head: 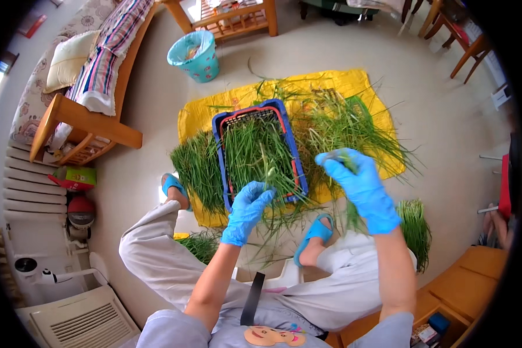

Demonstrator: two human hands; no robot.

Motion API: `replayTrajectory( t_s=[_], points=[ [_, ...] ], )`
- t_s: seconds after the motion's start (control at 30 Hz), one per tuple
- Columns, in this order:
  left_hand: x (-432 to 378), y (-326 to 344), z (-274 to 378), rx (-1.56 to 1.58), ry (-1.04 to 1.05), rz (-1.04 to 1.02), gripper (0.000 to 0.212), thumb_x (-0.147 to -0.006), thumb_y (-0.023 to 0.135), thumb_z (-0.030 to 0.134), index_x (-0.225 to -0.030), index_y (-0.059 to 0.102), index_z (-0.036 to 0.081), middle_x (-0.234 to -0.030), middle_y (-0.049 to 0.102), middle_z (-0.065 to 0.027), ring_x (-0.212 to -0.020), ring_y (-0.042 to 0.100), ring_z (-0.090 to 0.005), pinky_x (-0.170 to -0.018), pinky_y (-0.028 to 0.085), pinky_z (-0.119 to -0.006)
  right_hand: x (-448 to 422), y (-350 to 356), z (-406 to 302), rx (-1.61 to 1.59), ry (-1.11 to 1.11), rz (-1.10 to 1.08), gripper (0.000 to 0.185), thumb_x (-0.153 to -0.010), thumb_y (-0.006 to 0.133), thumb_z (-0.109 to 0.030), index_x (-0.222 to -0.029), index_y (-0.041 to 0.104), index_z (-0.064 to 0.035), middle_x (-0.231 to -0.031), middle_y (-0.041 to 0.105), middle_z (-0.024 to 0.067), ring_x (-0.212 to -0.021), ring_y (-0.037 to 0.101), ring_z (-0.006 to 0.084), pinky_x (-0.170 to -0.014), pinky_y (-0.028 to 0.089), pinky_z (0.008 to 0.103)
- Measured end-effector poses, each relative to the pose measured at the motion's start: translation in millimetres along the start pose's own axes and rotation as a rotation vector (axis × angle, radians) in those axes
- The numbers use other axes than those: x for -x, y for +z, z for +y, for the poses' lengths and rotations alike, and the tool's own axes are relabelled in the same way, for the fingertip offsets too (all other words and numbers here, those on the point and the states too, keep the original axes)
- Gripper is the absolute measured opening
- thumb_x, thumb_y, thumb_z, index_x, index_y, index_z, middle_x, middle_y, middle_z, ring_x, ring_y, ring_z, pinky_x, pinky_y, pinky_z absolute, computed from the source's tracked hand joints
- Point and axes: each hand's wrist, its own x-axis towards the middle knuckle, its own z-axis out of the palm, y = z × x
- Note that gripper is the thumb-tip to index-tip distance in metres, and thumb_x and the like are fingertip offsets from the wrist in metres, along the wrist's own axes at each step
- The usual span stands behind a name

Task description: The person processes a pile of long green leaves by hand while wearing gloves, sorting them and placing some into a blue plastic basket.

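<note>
Both hands wear blue disposable gloves. My left hand [249,209] is pinched on a few green stalks with pale ends, just over the near edge of a blue plastic basket [296,156]. Long leafy greens [254,143] fill the basket. My right hand [352,174] is closed around a small green bit, partly hidden by its fingers, right of the basket. Under the basket lies a yellow woven sack [195,117]. A dense pile of greens [198,169] lies left of the basket, and a looser, tangled pile [339,122] lies to the right.
A lined turquoise bin [205,63] stands beyond the sack. More greens [413,230] stand at the right, with another bunch [200,245] by the left leg. My slippered feet flank the basket's near end. A wooden sofa [100,124] is at the left, a wooden drawer cabinet [465,278] at the lower right.
</note>
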Motion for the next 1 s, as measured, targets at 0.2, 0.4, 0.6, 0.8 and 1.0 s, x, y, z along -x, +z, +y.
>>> replayTrajectory(
  t_s=[0.2,0.4,0.6,0.8,1.0],
  points=[
    [25,22,30,0.032,0.104,-0.122,0.015,-0.076,0.058,0.002,-0.091,0.056,0.004,-0.086,0.058,-0.0008,-0.073,0.051,-0.0075,-0.069,0.042,-0.020,-12,25,13,0.152,-0.178,-0.038,0.026,-0.078,0.058,-0.014,-0.102,0.056,-0.0047,-0.087,0.060,0.0048,-0.079,0.054,0.0094,-0.072,0.043,0.0231],
    [29,27,52,-0.014,0.108,-0.214,0.018,-0.076,0.058,0.002,-0.094,0.055,0.003,-0.086,0.057,0.0001,-0.076,0.051,-0.0074,-0.070,0.042,-0.021,-9,24,10,-0.052,-0.115,-0.278,0.025,-0.078,0.059,-0.011,-0.101,0.056,-0.0019,-0.089,0.060,0.0048,-0.081,0.054,0.0091,-0.074,0.044,0.0242],
    [28,30,70,-0.079,0.097,-0.140,0.016,-0.076,0.059,0.007,-0.091,0.057,0.002,-0.081,0.058,-0.0002,-0.074,0.052,-0.0075,-0.068,0.043,-0.021,-11,28,8,0.076,-0.154,-0.204,0.018,-0.077,0.059,-0.011,-0.092,0.058,-0.0017,-0.081,0.060,0.0024,-0.073,0.053,0.0080,-0.067,0.044,0.0233],
    [29,37,83,-0.001,0.108,-0.109,0.015,-0.077,0.057,0.007,-0.091,0.058,0.000,-0.079,0.059,-0.0013,-0.067,0.052,-0.0086,-0.063,0.043,-0.022,-16,27,11,0.101,-0.169,-0.195,0.024,-0.077,0.059,-0.015,-0.095,0.056,0.0004,-0.082,0.061,0.0062,-0.071,0.053,0.0097,-0.066,0.045,0.0251],
    [22,40,75,0.139,0.116,-0.019,0.022,-0.081,0.053,0.010,-0.100,0.057,0.000,-0.081,0.060,-0.0021,-0.065,0.053,-0.0079,-0.061,0.043,-0.021,-7,28,8,0.205,-0.215,-0.094,0.024,-0.076,0.060,-0.014,-0.095,0.057,0.0008,-0.082,0.062,0.0078,-0.072,0.055,0.0098,-0.065,0.045,0.0249]
  ],
)
